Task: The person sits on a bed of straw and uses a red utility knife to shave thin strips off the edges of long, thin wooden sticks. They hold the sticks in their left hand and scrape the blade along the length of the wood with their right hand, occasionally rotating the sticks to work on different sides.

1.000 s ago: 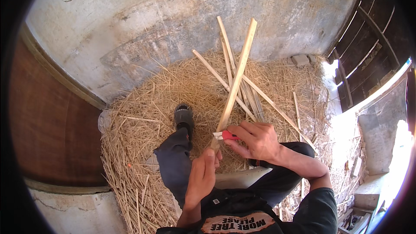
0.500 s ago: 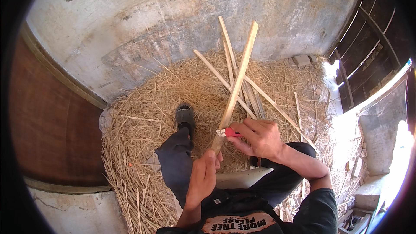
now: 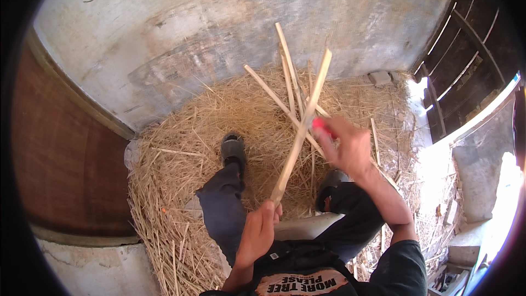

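Observation:
My left hand (image 3: 256, 231) is closed around the near end of a pale wooden strip (image 3: 290, 163), which slants up and away to the right. My right hand (image 3: 354, 147) grips a red utility knife (image 3: 319, 125), smeared a little by motion. Its blade is at the strip's right side, about midway along the strip; whether it touches the wood is hard to make out. Beyond the held strip, several more wooden strips (image 3: 267, 87) lie crossed on the straw, some leaning toward the wall.
Loose straw (image 3: 181, 186) covers the floor around my feet. A stained plaster wall (image 3: 219, 27) rises ahead, a brown wooden panel (image 3: 71, 159) stands at the left, and dark slatted boards (image 3: 466, 49) are at the right. My shoe (image 3: 233, 148) rests on the straw.
My right hand has moved the knife up and away along the strip, from near my left hand to about midway. The strip's far end has dipped lower in the picture.

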Available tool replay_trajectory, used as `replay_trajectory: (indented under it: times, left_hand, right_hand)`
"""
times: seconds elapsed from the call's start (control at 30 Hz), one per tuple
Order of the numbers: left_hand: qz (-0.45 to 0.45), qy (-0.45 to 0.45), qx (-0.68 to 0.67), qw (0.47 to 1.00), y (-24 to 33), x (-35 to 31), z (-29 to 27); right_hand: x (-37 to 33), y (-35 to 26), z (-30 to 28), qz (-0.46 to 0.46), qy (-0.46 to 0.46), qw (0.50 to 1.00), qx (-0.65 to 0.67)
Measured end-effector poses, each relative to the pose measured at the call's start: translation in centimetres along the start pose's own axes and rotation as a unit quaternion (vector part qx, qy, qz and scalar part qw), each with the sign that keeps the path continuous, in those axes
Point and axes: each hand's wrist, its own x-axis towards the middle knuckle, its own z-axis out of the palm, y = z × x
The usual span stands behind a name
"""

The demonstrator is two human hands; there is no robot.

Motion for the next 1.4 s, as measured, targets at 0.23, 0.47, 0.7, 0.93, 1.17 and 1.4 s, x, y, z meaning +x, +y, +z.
replay_trajectory:
  times: [0.23,0.47,0.7,0.93,1.17,1.4]
  left_hand:
    - [-0.059,-0.022,0.029,0.998,-1.3,-1.3,-0.2]
    - [-0.088,-0.059,0.017,0.994,-3.2,-4.1,-0.7]
    - [-0.052,-0.031,0.017,0.998,-4.0,-3.2,-1.3]
    - [0.007,-0.018,0.029,0.999,-0.7,1.1,-0.7]
    - [0.065,0.015,0.014,0.998,0.1,2.3,-0.4]
    - [0.064,0.034,0.045,0.996,1.5,2.3,0.1]
  right_hand:
    - [0.8,4.1,-0.2,-0.019,-0.047,0.998,-0.047]
    - [3.8,11.3,-1.7,0.115,-0.009,0.989,-0.096]
    - [2.5,8.9,-2.1,0.166,-0.025,0.986,-0.022]
    - [-1.7,-1.3,-0.3,-0.029,-0.108,0.989,0.095]
    - [-3.5,-3.2,0.0,-0.108,-0.145,0.982,0.06]
    - [-3.9,-3.7,0.5,-0.129,-0.136,0.98,0.059]
